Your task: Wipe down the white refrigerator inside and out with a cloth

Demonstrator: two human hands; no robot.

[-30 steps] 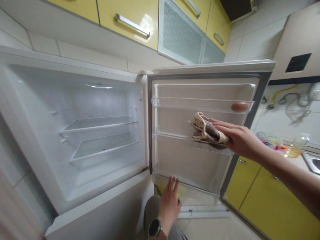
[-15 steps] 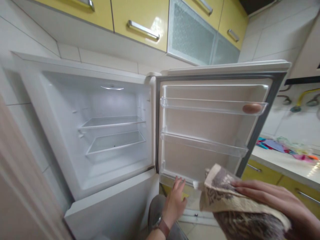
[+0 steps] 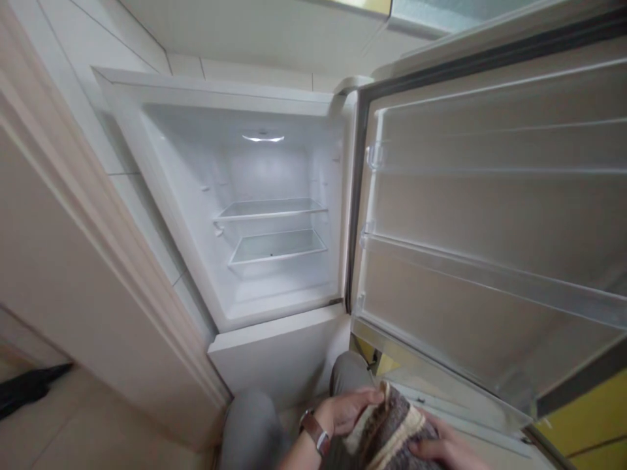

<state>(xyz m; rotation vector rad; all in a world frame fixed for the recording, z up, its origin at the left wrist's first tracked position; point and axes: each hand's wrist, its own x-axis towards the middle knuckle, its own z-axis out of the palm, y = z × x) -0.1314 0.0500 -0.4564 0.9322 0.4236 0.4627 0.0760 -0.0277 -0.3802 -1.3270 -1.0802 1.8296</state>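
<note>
Low in the head view, a brown and cream patterned cloth (image 3: 392,427) is held between both hands above my knees. My left hand (image 3: 345,411), with a brown-strapped watch on its wrist, pinches the cloth's left edge. On the other side my right hand (image 3: 441,444) grips it, thumb on top. Beyond them stands an open fridge (image 3: 215,313), lit inside, with two glass shelves (image 3: 277,245). A small dark speck shows on the lower shelf. The fridge door (image 3: 470,215) is swung wide to the right and carries clear door racks (image 3: 494,271).
On the left a light door frame (image 3: 112,261) runs diagonally close by. A black object (image 3: 32,388) lies on the tiled floor. The closed lower fridge front (image 3: 279,359) is just ahead of my knees (image 3: 252,427). Yellow cabinets (image 3: 588,411) show beneath the fridge door.
My left hand has left the door's bottom rack and taken hold of the cloth. My right hand has brought the cloth down and left. The view has turned left and downward.
</note>
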